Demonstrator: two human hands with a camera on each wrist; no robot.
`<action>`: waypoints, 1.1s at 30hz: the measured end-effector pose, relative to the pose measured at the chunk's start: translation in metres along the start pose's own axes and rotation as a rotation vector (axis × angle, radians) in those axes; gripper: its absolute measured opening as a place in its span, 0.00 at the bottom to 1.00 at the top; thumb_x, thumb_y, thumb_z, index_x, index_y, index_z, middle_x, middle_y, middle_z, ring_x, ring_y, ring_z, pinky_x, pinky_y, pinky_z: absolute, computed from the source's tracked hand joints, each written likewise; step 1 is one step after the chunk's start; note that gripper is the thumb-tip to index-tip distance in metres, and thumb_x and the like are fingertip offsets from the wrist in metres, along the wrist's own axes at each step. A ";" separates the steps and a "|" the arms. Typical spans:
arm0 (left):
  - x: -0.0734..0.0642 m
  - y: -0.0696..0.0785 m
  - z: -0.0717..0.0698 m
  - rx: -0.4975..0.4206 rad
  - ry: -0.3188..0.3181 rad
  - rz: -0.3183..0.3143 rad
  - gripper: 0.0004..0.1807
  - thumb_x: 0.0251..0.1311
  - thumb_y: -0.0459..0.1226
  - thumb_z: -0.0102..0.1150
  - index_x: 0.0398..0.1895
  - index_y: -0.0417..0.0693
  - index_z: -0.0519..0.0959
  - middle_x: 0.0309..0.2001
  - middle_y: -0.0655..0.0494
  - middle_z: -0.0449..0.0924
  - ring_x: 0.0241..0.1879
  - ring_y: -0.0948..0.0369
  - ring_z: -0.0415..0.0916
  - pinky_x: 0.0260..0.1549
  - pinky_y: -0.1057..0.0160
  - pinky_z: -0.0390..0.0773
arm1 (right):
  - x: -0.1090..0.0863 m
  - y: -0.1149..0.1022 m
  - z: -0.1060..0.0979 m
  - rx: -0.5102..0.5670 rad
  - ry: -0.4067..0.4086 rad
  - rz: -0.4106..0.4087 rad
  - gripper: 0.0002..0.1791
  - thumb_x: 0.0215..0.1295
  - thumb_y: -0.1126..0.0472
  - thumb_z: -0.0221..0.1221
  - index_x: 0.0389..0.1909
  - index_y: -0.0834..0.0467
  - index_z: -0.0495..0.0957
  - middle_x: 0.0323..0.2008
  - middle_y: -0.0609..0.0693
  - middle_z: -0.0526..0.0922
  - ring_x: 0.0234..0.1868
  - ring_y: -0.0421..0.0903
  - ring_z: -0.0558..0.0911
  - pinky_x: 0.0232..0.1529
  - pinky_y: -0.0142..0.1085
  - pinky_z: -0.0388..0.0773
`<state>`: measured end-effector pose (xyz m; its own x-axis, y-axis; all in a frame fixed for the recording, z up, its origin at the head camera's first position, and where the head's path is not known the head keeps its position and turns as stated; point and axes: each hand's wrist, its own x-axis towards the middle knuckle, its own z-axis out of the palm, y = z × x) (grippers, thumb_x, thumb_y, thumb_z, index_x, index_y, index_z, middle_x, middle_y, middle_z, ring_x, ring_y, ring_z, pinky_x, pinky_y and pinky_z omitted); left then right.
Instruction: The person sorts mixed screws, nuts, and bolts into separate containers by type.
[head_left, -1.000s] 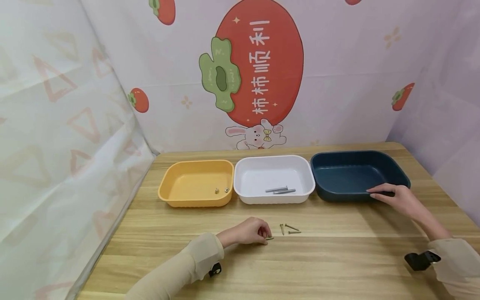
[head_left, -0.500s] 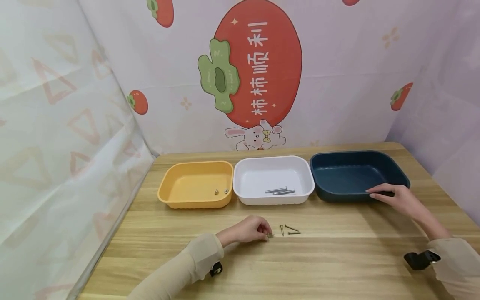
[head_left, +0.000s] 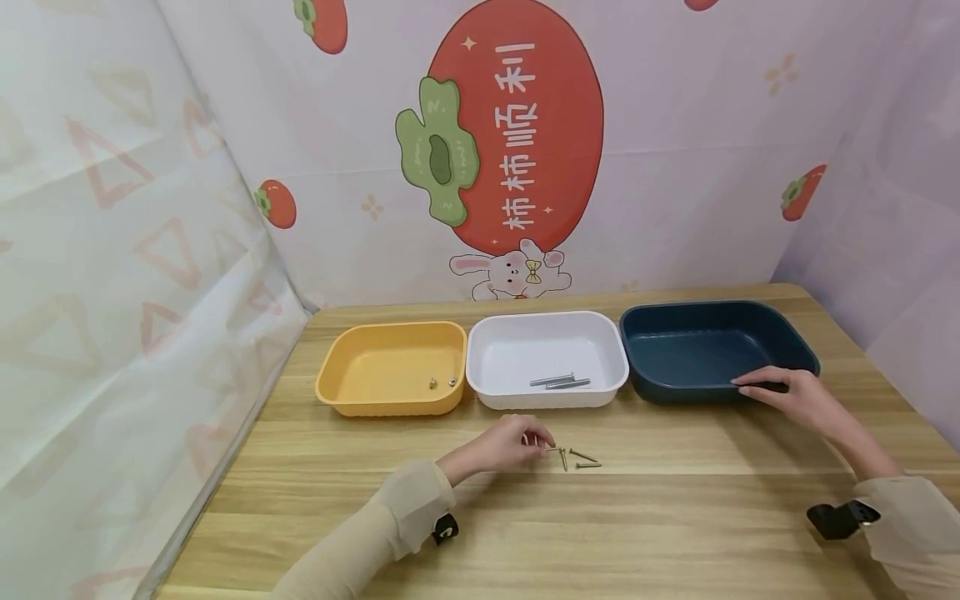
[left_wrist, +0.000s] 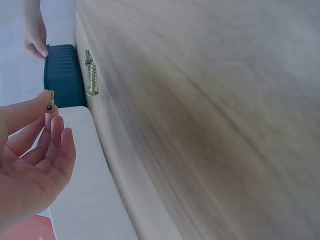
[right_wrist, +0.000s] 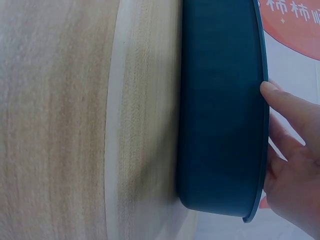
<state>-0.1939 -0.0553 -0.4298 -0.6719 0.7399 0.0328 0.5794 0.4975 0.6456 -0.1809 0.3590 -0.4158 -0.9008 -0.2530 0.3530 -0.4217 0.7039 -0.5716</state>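
Between thumb and forefinger my left hand [head_left: 510, 443] pinches a small brass-coloured screw [left_wrist: 51, 102]. It is just left of several similar screws [head_left: 565, 460] lying on the wooden table, and in front of the white bin [head_left: 555, 401]. In the left wrist view the screw's recessed head faces the camera and the other fingers are loosely bent. At the right, my right hand [head_left: 798, 396] holds the front rim of the dark blue bin [head_left: 682, 392]. In the right wrist view its thumb [right_wrist: 272, 92] lies on the outside of that rim, and the other fingers are partly hidden behind it.
A yellow bin [head_left: 397, 409] stands left of the white one, with small metal nuts [head_left: 442, 382] inside. Silver bolts [head_left: 561, 381] lie in the white bin. The three bins form a row near the back of the table, before a printed cloth [head_left: 675, 208].
My left hand has lifted the screw and moved it away from me and slightly right, beside the loose screws. The right hand has stayed on the blue bin's rim.
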 end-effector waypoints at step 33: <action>0.053 0.044 0.001 -0.175 0.195 0.040 0.09 0.54 0.33 0.57 0.38 0.42 0.80 0.30 0.56 0.77 0.30 0.71 0.69 0.31 0.77 0.71 | -0.002 0.002 -0.001 0.001 -0.019 0.041 0.09 0.54 0.68 0.58 0.37 0.63 0.80 0.35 0.26 0.73 0.38 0.16 0.65 0.30 0.18 0.65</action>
<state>-0.2036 0.0061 -0.4007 -0.7360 0.6478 0.1965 0.5302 0.3711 0.7624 -0.1801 0.3615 -0.4168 -0.9190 -0.2365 0.3155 -0.3847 0.7133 -0.5858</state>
